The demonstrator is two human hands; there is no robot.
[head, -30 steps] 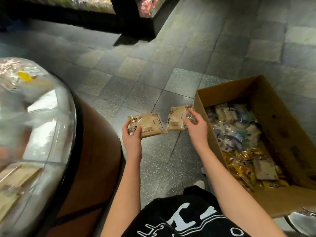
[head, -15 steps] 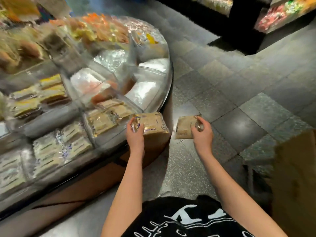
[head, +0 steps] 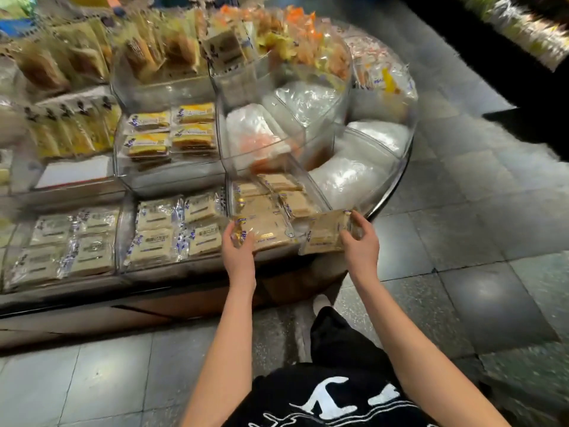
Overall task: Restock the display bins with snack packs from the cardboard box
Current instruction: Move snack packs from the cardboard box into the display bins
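Holding 1 pack per hand at the near edge of the display. Head view, the only 1:

- Left hand (head: 238, 245): fingers curled round the near-left corner of the left pack (head: 272, 232), clamped on the wrapper. The pack lies flat over the front lip of the tan-pack bin (head: 317, 192). I cannot tell if it already rests on the packs inside.
- Right hand (head: 361, 241): thumb and fingers pinch the right edge of the right pack (head: 326, 236), held tilted just outside the bin's front-right corner.
- The bin already has several matching tan packs (head: 278, 197) lying flat, with room at the front.
- The pale packs (head: 172, 226) are in the bin to the left, the yellow packs (head: 171, 134) on the tier behind, and the white bags (head: 348, 177) in the curved bins to the right.

Handling, by judgement: the packs look light, with thin glossy film that is crinkly and somewhat slippery. The contents seem a flat slab that could crush or crack. Best taken by the slab's edges and laid down flat. The end seals would likely slip or tear.

Hard to make out:
- Motion blur smears the hands and bins, so the print cannot be read.
- The clear walls glare, so the bin's depth is unclear.
- The cardboard box is out of frame.
- The bins on the upper left are cut off.
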